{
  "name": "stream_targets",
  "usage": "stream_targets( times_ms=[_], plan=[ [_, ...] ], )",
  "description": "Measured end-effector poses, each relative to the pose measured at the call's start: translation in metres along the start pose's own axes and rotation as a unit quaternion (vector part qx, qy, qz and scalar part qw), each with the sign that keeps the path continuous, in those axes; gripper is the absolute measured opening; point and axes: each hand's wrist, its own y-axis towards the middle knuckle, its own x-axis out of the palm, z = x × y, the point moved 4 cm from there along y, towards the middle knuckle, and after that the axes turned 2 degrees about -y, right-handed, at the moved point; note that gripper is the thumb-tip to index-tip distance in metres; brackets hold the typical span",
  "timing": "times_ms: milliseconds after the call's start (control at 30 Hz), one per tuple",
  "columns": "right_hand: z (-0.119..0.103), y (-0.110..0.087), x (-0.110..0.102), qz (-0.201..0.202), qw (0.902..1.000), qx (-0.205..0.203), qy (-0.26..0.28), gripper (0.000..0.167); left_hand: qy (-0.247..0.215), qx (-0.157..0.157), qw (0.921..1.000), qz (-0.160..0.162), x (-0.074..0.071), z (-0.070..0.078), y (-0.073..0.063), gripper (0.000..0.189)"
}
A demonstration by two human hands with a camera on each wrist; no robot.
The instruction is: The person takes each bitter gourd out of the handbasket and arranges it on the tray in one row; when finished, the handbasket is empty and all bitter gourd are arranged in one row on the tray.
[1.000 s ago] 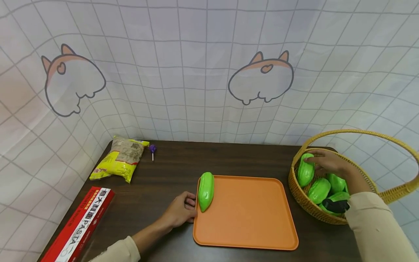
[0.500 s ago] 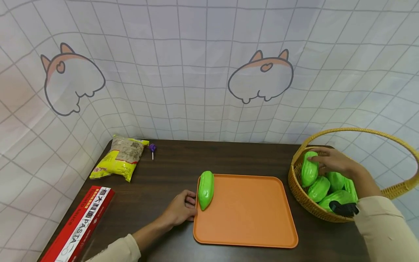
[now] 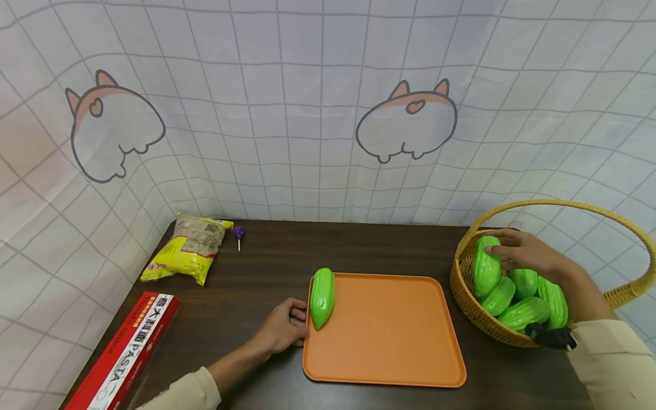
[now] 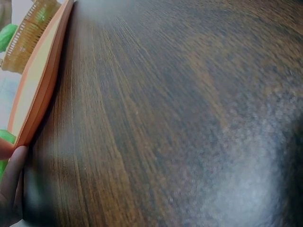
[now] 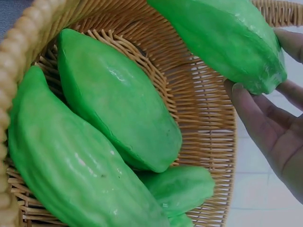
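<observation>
My right hand (image 3: 535, 256) pinches the end of a glossy green papaya (image 5: 227, 42) with fingertips and thumb. That papaya stands nearly upright at the back left of the wicker basket (image 3: 467, 310). Several more green papayas (image 5: 118, 99) lie below it in the basket. In the middle of the table is an orange tray (image 3: 389, 330), with one papaya (image 3: 322, 299) lying along its left side. At the tray's left edge, my left hand (image 3: 279, 330) pinches the rim between thumb and fingers; the left wrist view shows a finger (image 4: 14, 172) against the rim's outside.
The basket's tall handle (image 3: 558, 203) arches over its right part. A yellow bag (image 3: 192, 245) and a purple lollipop (image 3: 238, 233) lie at the back left. A red pasta box (image 3: 125, 350) lies along the left table edge, and a patterned curtain (image 3: 307, 142) hangs behind.
My right hand and wrist have shifted slightly to the right, and the pinched papaya has moved a little with them. More papayas show below the wrist. The left hand and tray stay put.
</observation>
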Motion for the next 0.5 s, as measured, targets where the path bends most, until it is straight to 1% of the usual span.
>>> stream_targets(
  times_ms=[200,333,433,500],
  plan=[
    [-0.006,-0.012,0.000,0.007,0.9996,-0.025,-0.007,0.069,0.001,-0.004,1.0000,-0.004,0.001,-0.002,0.003,0.058],
    [-0.011,-0.018,0.004,0.013,0.9993,-0.031,-0.013,0.069,0.000,-0.005,1.0000,-0.004,0.001,-0.003,0.003,0.058],
    [-0.020,-0.023,0.008,0.018,0.9984,-0.051,-0.016,0.066,-0.003,-0.002,1.0000,-0.001,0.001,-0.002,0.001,0.058],
    [-0.026,-0.026,0.011,0.020,0.9970,-0.072,-0.020,0.062,-0.004,0.000,1.0000,0.001,0.000,-0.001,0.000,0.057]
  ],
)
